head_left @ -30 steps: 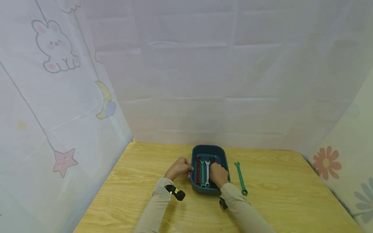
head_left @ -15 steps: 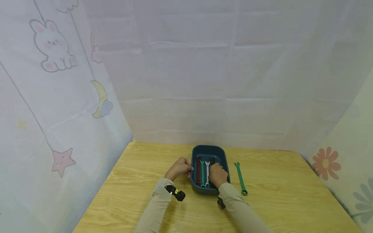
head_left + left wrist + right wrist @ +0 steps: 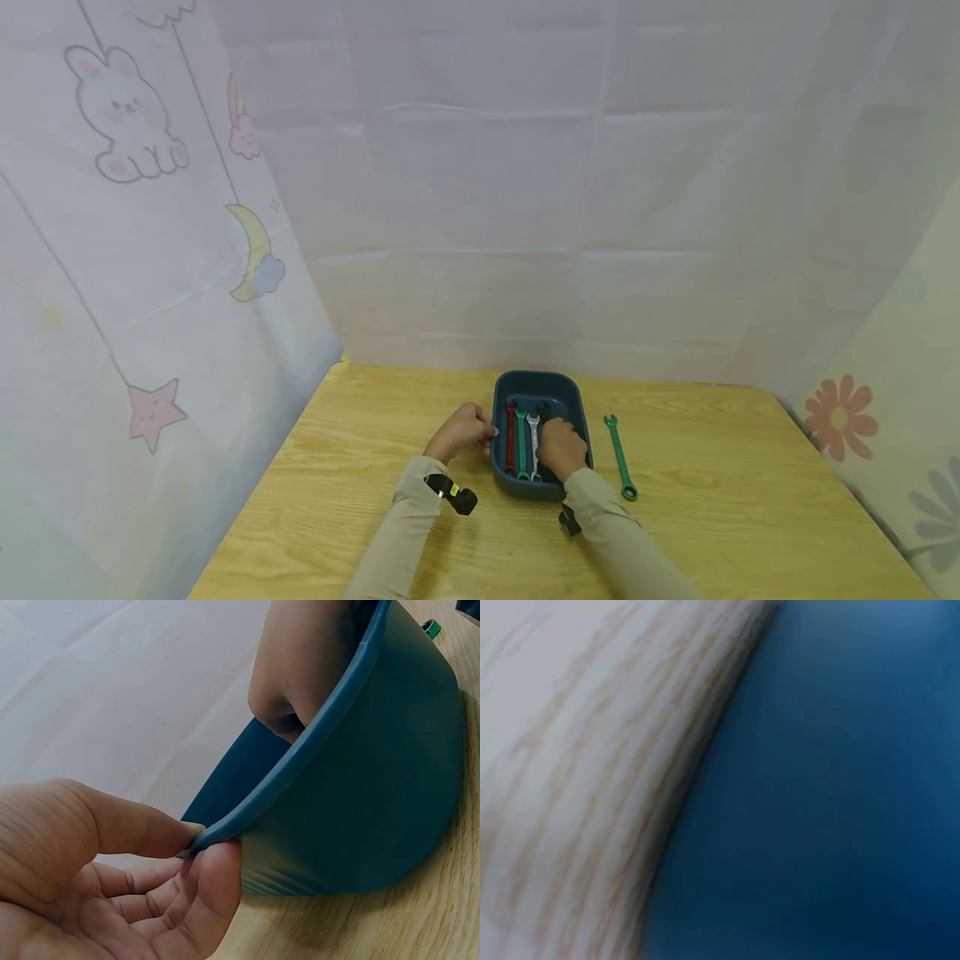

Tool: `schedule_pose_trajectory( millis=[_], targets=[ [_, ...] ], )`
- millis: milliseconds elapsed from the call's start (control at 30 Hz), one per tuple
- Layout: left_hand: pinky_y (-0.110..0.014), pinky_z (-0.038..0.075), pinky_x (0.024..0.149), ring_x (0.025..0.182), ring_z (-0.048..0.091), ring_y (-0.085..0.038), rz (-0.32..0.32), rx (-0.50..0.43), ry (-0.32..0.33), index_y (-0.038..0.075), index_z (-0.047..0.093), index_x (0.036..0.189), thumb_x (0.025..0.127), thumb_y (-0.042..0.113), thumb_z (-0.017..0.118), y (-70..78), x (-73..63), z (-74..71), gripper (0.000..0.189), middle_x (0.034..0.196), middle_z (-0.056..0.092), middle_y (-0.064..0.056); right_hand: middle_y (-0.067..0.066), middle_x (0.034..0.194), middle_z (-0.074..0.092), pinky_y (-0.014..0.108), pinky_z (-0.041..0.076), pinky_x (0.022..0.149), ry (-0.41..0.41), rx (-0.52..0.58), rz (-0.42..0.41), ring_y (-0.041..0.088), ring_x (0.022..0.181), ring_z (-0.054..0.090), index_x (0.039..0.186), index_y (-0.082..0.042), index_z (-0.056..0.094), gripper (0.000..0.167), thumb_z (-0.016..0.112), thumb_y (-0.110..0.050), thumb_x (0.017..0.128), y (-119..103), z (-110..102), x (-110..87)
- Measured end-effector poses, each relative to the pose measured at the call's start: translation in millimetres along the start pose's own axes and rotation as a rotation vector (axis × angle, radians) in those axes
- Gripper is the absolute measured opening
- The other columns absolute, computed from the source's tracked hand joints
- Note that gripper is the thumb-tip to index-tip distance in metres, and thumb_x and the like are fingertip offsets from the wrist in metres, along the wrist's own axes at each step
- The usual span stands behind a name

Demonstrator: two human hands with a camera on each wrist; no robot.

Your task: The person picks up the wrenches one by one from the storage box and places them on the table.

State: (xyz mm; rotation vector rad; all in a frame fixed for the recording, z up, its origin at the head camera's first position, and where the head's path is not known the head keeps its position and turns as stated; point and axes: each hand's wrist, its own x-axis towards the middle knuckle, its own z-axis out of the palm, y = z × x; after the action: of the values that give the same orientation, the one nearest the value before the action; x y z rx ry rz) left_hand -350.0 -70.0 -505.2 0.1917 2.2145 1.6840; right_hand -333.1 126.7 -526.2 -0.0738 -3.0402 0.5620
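Note:
My left hand (image 3: 462, 433) pinches the left rim of a dark blue bin (image 3: 352, 780) between thumb and fingers. Inside the bin, a red wrench (image 3: 510, 440), a green wrench (image 3: 522, 446) and a silver wrench (image 3: 534, 446) lie side by side, lengthwise. My right hand (image 3: 562, 448) reaches into the bin's right side with curled fingers, gripping a dark wrench (image 3: 543, 411); only its far head shows, and the hand covers the remainder. In the left wrist view the right hand (image 3: 300, 667) dips behind the rim. The right wrist view is filled by the blurred bin wall (image 3: 817, 787).
Another green wrench (image 3: 619, 458), with a ring end toward me, lies on the wooden table (image 3: 735, 483) right of the bin. A pale cloth backdrop (image 3: 480, 208) rises behind the table, with printed cloth on both sides.
The right wrist and forearm have shifted slightly left, with the hand still in the bin. The silver wrench's near end sits a touch further right. The left hand stays on the rim.

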Motion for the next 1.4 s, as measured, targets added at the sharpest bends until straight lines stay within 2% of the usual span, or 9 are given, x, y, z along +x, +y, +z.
schedule_pose_trajectory(
  millis=[100,233,333,400,600,933,1267,1400],
  targets=[
    [-0.035,0.058,0.058,0.054,0.057,-0.015,-0.002,-0.006,-0.001,-0.003,0.062,0.084,0.092,-0.004,0.060,0.2,0.8,-0.2,0.009,0.072,0.057,-0.008,0.025,0.083,0.059,0.056,0.056,0.062,-0.034,0.013,0.001,0.041,0.074,0.064,0.094,0.012,0.063,0.022,0.071,-0.006,0.085,0.4,-2.9,0.4],
    [-0.042,0.060,0.063,0.054,0.057,-0.017,0.001,-0.015,-0.014,-0.005,0.063,0.084,0.092,-0.004,0.060,0.5,0.1,-0.6,0.009,0.072,0.058,-0.008,0.020,0.079,0.062,0.049,0.052,0.055,-0.074,0.055,0.006,0.034,0.068,0.063,0.080,0.002,0.065,0.010,0.070,-0.005,0.086,1.4,-4.9,0.3],
    [-0.047,0.060,0.067,0.055,0.057,-0.017,0.001,-0.017,-0.020,-0.001,0.061,0.081,0.093,-0.004,0.060,1.3,-0.2,-0.8,0.013,0.073,0.058,-0.008,0.013,0.071,0.062,0.042,0.044,0.050,-0.090,0.089,0.011,0.028,0.062,0.060,0.069,-0.006,0.059,0.019,0.068,-0.004,0.086,2.1,-5.1,0.8],
    [-0.046,0.060,0.066,0.055,0.057,-0.016,0.006,-0.012,-0.016,0.002,0.059,0.078,0.093,-0.005,0.060,1.3,0.6,-1.0,0.017,0.072,0.057,-0.007,0.011,0.068,0.060,0.040,0.040,0.050,-0.090,0.103,0.012,0.026,0.060,0.057,0.067,-0.007,0.057,0.022,0.068,-0.003,0.086,2.4,-4.7,1.9],
    [-0.040,0.059,0.061,0.053,0.056,-0.014,0.002,-0.004,-0.005,0.006,0.055,0.071,0.093,-0.006,0.062,1.6,2.0,-1.3,0.025,0.069,0.055,-0.004,0.009,0.066,0.058,0.038,0.037,0.050,-0.081,0.100,0.003,0.024,0.058,0.053,0.069,-0.007,0.058,0.020,0.068,-0.001,0.085,3.5,-3.6,5.1],
    [-0.033,0.058,0.057,0.053,0.056,-0.015,-0.003,-0.016,-0.005,0.001,0.058,0.077,0.092,-0.006,0.062,0.9,0.6,-0.6,0.017,0.071,0.055,-0.006,0.007,0.062,0.052,0.036,0.033,0.049,-0.081,0.126,-0.019,0.021,0.055,0.045,0.067,-0.007,0.054,0.023,0.067,0.001,0.084,2.8,-6.3,1.2],
    [-0.047,0.060,0.065,0.056,0.056,-0.018,0.008,-0.027,-0.005,-0.007,0.059,0.091,0.092,-0.006,0.060,1.6,-3.2,0.4,0.002,0.080,0.059,-0.013,0.008,0.065,0.055,0.037,0.036,0.049,-0.067,0.132,-0.019,0.022,0.058,0.049,0.070,-0.006,0.056,0.018,0.065,0.001,0.084,5.6,-2.1,1.2],
    [-0.044,0.060,0.063,0.056,0.057,-0.017,0.012,-0.010,0.003,-0.010,0.060,0.094,0.092,-0.006,0.061,2.9,-2.4,0.1,0.005,0.079,0.059,-0.012,0.008,0.063,0.053,0.036,0.035,0.048,-0.057,0.143,-0.021,0.022,0.056,0.049,0.067,-0.006,0.054,0.023,0.068,0.000,0.084,4.8,-3.0,1.8]
  ],
)
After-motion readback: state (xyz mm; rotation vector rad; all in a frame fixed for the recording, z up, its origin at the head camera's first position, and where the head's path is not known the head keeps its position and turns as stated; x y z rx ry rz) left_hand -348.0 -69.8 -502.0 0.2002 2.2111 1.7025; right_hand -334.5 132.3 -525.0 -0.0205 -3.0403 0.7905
